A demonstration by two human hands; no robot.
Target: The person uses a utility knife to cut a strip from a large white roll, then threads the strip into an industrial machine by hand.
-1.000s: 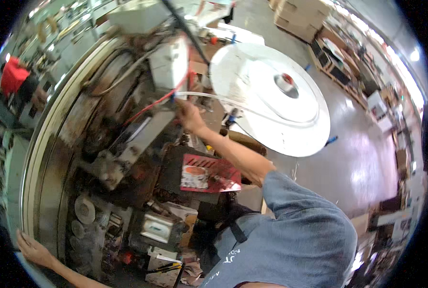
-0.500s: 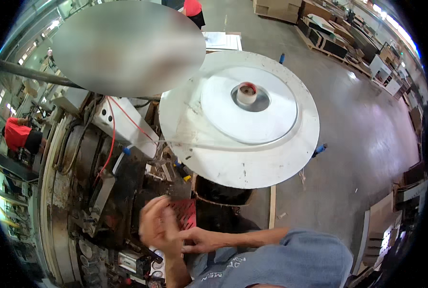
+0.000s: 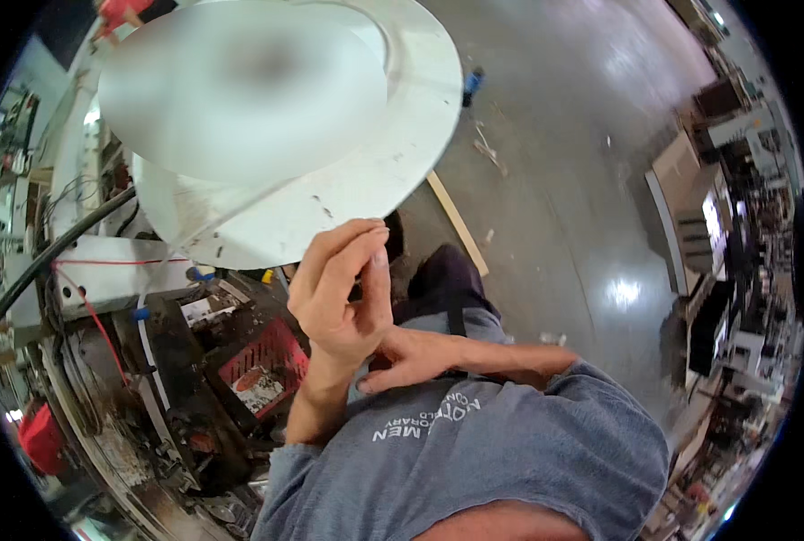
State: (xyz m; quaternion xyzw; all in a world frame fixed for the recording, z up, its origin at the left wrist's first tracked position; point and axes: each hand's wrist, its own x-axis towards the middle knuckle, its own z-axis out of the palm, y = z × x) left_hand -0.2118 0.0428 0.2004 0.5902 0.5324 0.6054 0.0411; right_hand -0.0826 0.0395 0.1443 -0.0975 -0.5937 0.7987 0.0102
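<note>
My left hand [image 3: 341, 293] is raised at the middle of the view, before the near edge of a large white disc [image 3: 424, 99]. Its fingertips press together against the thumb; whether something small sits in the pinch I cannot make out. Coming in from the right, my right hand [image 3: 420, 354] lies low near my left wrist. Its thumb points left over my grey shirt [image 3: 474, 433], while the other fingers are mostly hidden behind the left wrist. A blurred patch covers much of the disc's upper part.
At left stands a dusty machine with a white box-shaped arm [image 3: 105, 270], a black hose [image 3: 55, 243] and a thin red tube [image 3: 105, 334]. A red perforated basket [image 3: 280, 347] holds scraps. A wooden strip [image 3: 456, 221] lies on the grey floor; boards [image 3: 677, 194] stand right.
The view has tipped and turned, so the disc now sits farther up and left. My left hand has risen, its fingertips now pinched. My right hand stays close to the left wrist.
</note>
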